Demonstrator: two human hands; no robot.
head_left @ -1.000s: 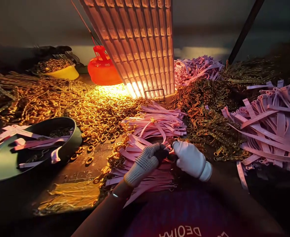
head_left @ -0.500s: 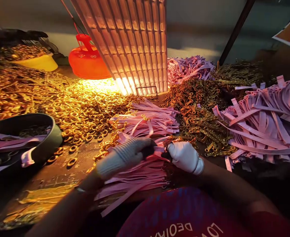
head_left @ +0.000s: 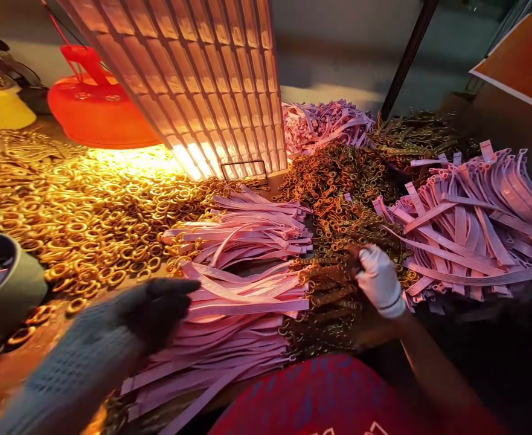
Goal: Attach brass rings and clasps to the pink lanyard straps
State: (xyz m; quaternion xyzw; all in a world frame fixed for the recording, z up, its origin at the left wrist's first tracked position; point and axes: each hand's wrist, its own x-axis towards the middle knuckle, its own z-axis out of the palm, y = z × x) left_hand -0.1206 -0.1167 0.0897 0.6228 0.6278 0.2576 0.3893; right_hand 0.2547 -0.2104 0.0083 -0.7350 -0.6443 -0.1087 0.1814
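Observation:
My left hand (head_left: 150,311), in a grey knit glove with dark fingers, hovers at the left of a heap of pink straps (head_left: 243,305). Its fingers stretch toward the strap ends with nothing visible in them. Dark-gold metal clasps (head_left: 324,302) hang at the right ends of these straps. Over the edge of a pile of similar clasps (head_left: 338,199), my right hand (head_left: 380,281), in a white glove with dark fingertips, is closed. What it pinches, if anything, is hidden. Behind this heap lies another bundle of pink straps (head_left: 247,232).
Gold rings (head_left: 125,223) spread across the left of the table. A dark tub (head_left: 23,296) stands at left. An orange-red lamp (head_left: 102,115) hangs beside a ribbed translucent panel (head_left: 211,84). Pink straps with loops (head_left: 474,223) are piled at right, with more pink straps (head_left: 324,124) behind.
My hands have parted from the strap they worked on together over the heap. The left has moved left and opened; the right has moved right to the clasps. The view has turned right.

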